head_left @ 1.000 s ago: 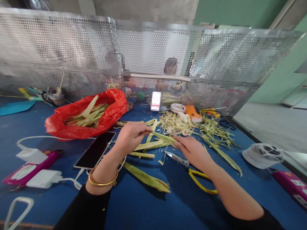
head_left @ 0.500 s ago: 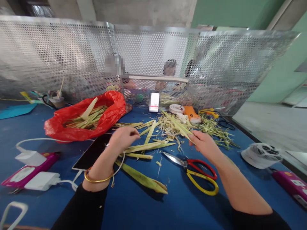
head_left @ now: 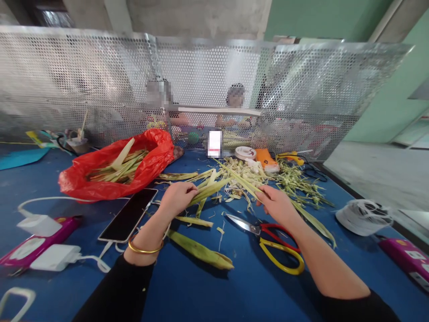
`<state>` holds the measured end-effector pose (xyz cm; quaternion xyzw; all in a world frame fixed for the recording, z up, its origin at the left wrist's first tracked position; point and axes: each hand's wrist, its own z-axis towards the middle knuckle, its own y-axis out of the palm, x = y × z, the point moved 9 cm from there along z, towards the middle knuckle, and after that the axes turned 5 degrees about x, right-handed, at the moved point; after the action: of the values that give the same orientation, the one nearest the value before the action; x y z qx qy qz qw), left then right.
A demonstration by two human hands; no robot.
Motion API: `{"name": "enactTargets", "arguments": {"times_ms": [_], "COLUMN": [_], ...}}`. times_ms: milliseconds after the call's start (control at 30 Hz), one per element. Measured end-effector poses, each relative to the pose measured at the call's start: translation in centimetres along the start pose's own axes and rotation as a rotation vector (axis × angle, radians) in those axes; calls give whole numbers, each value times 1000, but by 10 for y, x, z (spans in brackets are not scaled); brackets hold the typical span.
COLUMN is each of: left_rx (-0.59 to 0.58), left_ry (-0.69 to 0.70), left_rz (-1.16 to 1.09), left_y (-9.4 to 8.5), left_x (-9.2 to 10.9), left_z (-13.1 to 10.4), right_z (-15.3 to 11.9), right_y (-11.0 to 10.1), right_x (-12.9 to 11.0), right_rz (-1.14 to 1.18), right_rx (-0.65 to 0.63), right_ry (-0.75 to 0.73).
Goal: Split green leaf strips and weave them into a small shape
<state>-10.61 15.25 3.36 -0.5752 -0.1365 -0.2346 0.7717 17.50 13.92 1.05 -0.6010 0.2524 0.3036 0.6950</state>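
My left hand (head_left: pixel 179 197) is closed on a pale green husk strip (head_left: pixel 211 190) that reaches right over other strips. My right hand (head_left: pixel 273 201) pinches a long narrow leaf (head_left: pixel 243 181), which points up and left over the shredded scraps; a leaf end trails behind this hand to the right. Between and below the hands, a broad green husk (head_left: pixel 201 252) lies on the blue table. Scissors (head_left: pixel 254 229) with one red and one yellow handle lie below my right hand, blades pointing left.
A red plastic bag (head_left: pixel 75 179) holds dry strips at the left, with a phone (head_left: pixel 129 215) and white chargers (head_left: pixel 55 257) nearer. Trimmings (head_left: pixel 301 181), a tape roll (head_left: pixel 245 153) and an orange packet (head_left: pixel 266 159) lie at the back right. People sit behind the perforated screen (head_left: pixel 208 71).
My left hand has moved slightly right and taken hold of a husk strip, lifting it. My right hand has shifted slightly left and down with its leaf. More of the phone shows.
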Motion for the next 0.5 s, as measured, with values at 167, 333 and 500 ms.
{"name": "enactTargets", "arguments": {"times_ms": [167, 333, 500], "left_rx": [260, 438, 365], "left_ry": [-100, -210, -281], "left_rz": [95, 264, 321], "left_y": [-25, -38, -26], "left_x": [-5, -15, -30], "left_z": [-3, -6, -2], "right_z": [0, -3, -7], "right_y": [-8, -3, 9], "right_x": [2, 12, 19], "right_rz": [110, 488, 749], "right_rx": [104, 158, 147], "right_ry": [13, 157, 289]}}
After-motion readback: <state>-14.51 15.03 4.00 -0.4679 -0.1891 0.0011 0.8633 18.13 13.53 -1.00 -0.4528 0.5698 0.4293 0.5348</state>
